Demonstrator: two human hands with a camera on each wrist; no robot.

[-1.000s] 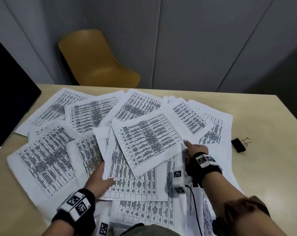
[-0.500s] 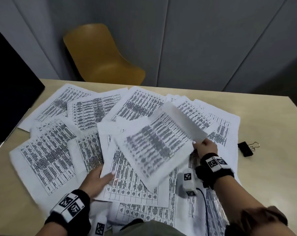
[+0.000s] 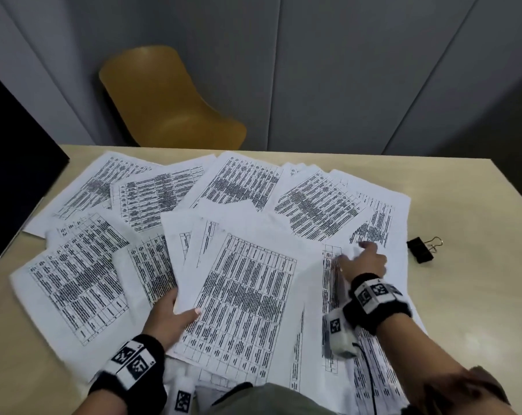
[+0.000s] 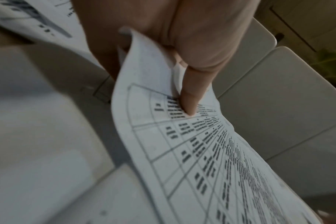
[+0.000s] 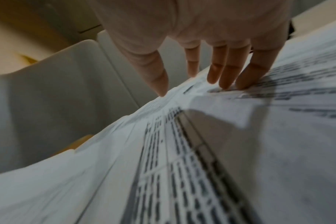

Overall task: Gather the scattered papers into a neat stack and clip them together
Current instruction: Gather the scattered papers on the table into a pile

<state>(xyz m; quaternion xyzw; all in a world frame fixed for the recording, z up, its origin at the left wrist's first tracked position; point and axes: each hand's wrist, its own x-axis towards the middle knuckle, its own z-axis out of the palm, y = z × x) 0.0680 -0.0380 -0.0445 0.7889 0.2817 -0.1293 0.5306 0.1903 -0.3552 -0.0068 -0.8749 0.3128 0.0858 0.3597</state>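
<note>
Several white printed sheets (image 3: 146, 202) lie scattered across the beige table (image 3: 469, 301). My left hand (image 3: 171, 317) pinches the left edge of a small pile of sheets (image 3: 247, 298) in front of me, thumb on top; in the left wrist view the thumb (image 4: 192, 97) presses the pile of sheets (image 4: 201, 151) with fingers underneath. My right hand (image 3: 363, 259) lies with straight, spread fingers on sheets to the right; in the right wrist view its fingertips (image 5: 228, 81) touch the paper (image 5: 220, 151). A black binder clip (image 3: 420, 250) rests on the table right of that hand.
A yellow chair (image 3: 166, 106) stands behind the table's far edge. A dark screen (image 3: 11, 163) rises at the left. Grey wall panels (image 3: 343, 70) close the back. Bare table shows at the right, around the clip.
My right hand lifted one sheet, swung it left onto the pile my left hand holds, let it go, then moved right onto other sheets. The left hand stayed.
</note>
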